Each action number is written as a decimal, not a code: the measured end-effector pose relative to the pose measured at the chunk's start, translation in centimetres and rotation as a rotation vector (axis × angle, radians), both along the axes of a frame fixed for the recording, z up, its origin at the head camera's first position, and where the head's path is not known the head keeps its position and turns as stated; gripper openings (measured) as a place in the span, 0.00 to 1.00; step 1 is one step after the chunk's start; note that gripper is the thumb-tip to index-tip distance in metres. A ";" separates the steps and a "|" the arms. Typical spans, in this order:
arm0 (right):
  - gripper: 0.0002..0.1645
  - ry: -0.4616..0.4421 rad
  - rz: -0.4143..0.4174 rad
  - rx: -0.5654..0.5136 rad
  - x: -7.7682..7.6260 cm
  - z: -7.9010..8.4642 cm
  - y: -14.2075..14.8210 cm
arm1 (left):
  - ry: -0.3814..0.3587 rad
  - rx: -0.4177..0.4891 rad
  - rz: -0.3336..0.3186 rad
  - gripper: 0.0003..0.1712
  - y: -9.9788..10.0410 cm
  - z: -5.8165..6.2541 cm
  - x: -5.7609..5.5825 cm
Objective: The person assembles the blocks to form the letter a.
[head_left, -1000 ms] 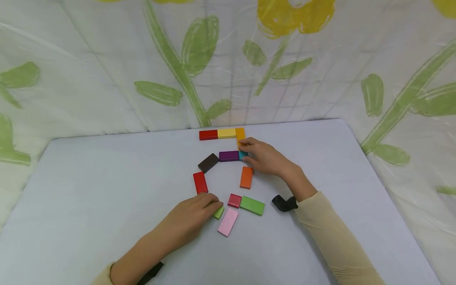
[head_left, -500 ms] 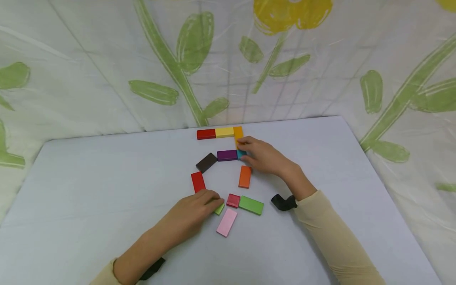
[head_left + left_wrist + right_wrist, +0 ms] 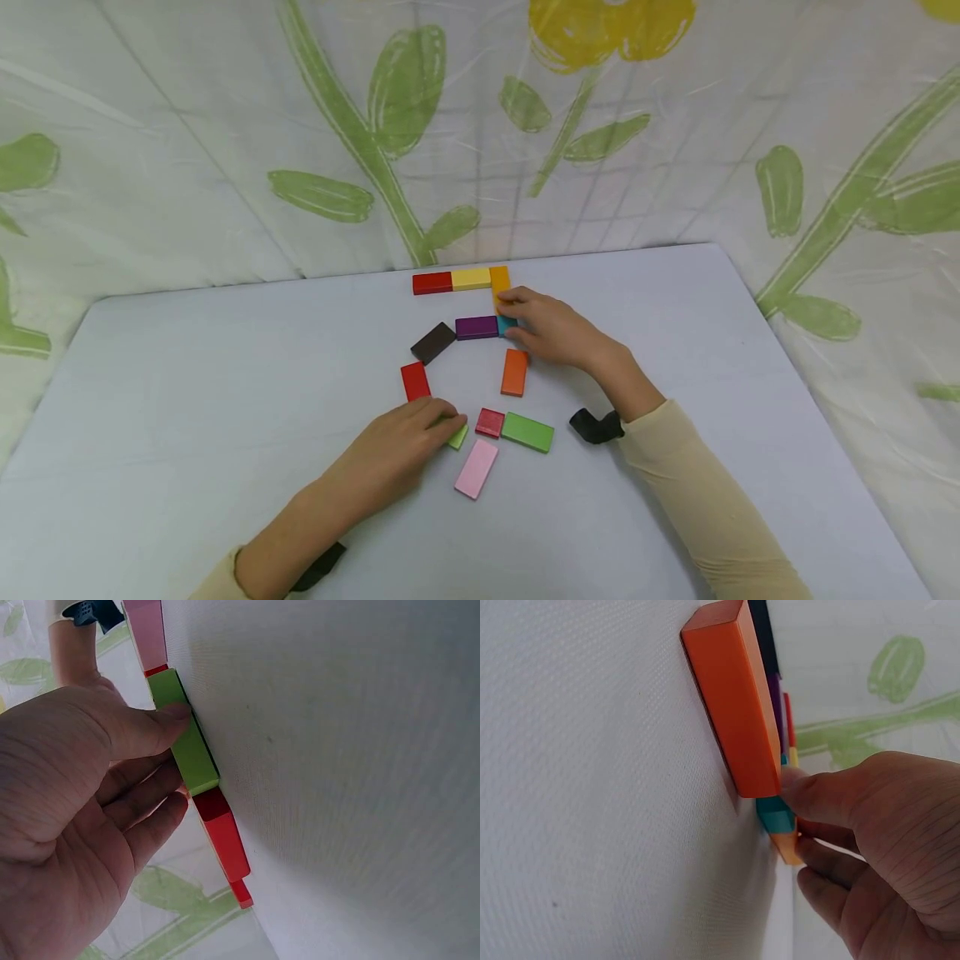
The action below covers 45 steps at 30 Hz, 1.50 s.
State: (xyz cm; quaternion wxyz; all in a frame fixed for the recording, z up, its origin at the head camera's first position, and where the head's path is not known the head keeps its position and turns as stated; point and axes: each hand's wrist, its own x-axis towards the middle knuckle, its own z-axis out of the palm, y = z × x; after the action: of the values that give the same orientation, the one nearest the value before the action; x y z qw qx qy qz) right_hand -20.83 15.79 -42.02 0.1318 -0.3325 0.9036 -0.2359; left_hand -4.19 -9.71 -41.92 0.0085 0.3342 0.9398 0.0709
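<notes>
My left hand (image 3: 397, 450) pinches a lime green block (image 3: 187, 742), thumb on its near side and fingers behind it. Much of that block is hidden under the hand in the head view. Just beyond its end lies a red block (image 3: 416, 381). Farther up the table my right hand (image 3: 558, 329) pinches a small teal block (image 3: 507, 325). The teal block adjoins the end of a purple block (image 3: 477, 327). My right fingertips also overlap a yellow-orange block (image 3: 500, 283) standing lengthwise behind it. An orange block (image 3: 514, 372) lies just nearer than the right thumb.
Blocks lie flat on the white table (image 3: 225, 375) in a winding line. A red block (image 3: 432, 283) and a yellow one (image 3: 471, 279) are near the back edge. A dark brown block (image 3: 433, 342), a small crimson one (image 3: 490, 422), a green one (image 3: 528, 432) and a pink one (image 3: 476, 469) complete it.
The left hand and lime green block have shifted slightly away from the body, toward the red block. The right hand stays in place; the head view has shifted a little.
</notes>
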 end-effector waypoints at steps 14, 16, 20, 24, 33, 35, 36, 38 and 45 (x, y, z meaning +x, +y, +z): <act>0.31 0.001 0.003 0.002 0.3 0.3 -0.6 | -0.041 0.046 0.020 0.25 -0.6 0.3 0.3; 0.31 0.000 0.005 0.002 0.3 0.4 -0.7 | -0.051 0.080 0.040 0.26 -0.8 0.4 0.4; 0.31 0.005 0.007 0.002 0.4 0.5 -0.7 | -0.034 0.142 0.141 0.28 -1.4 0.9 0.2; 0.31 0.010 0.008 0.000 0.5 0.7 -0.6 | -0.003 0.176 0.296 0.28 -2.0 1.2 -0.5; 0.31 0.003 0.012 0.002 0.2 0.5 -0.1 | -0.070 0.173 0.368 0.36 -2.5 1.1 -1.0; 0.31 0.003 0.011 0.000 0.1 0.4 0.0 | -0.104 0.156 0.364 0.38 -2.3 1.1 -1.0; 0.31 0.002 0.011 -0.002 0.0 0.3 0.1 | -0.121 0.147 0.361 0.38 -2.3 1.1 -1.1; 0.31 -0.005 0.009 -0.001 -0.1 0.3 0.2 | -0.155 0.129 0.354 0.38 -2.1 1.1 -1.2; 0.31 -0.003 0.021 -0.015 -0.2 0.0 0.1 | -0.164 0.082 0.327 0.35 -2.0 1.5 -1.6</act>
State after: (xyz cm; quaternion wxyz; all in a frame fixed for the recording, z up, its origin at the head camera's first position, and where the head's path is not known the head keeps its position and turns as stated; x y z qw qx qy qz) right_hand -21.01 15.94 -42.01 0.1331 -0.3426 0.8981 -0.2415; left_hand -5.79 -11.67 -40.37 0.0600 0.1699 0.9741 0.1366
